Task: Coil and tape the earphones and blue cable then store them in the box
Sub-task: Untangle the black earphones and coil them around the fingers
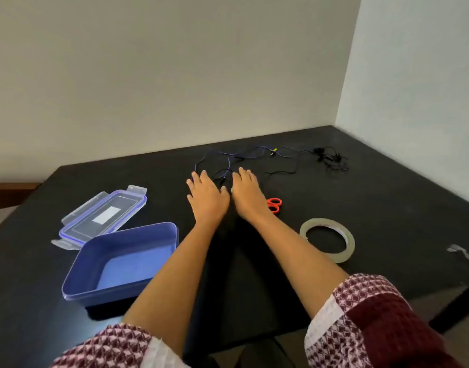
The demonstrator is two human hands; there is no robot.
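My left hand (206,197) and my right hand (248,195) lie flat, palms down, side by side on the black table, fingers spread, holding nothing. Just beyond my fingertips a thin blue cable (250,154) sprawls loosely, tangled with black wire. The black earphones (331,158) lie in a loose bunch at the far right. An open blue box (95,285) stands at the near left, with its clear blue-rimmed lid (106,216) lying flat behind it. A roll of clear tape (327,240) rests right of my right forearm. Red-handled scissors (274,204) peek out beside my right hand.
The black table (387,208) meets white walls at the back and the right. A small crumpled strip of used tape (462,253) lies near the right edge. The table's front edge runs beneath my forearms.
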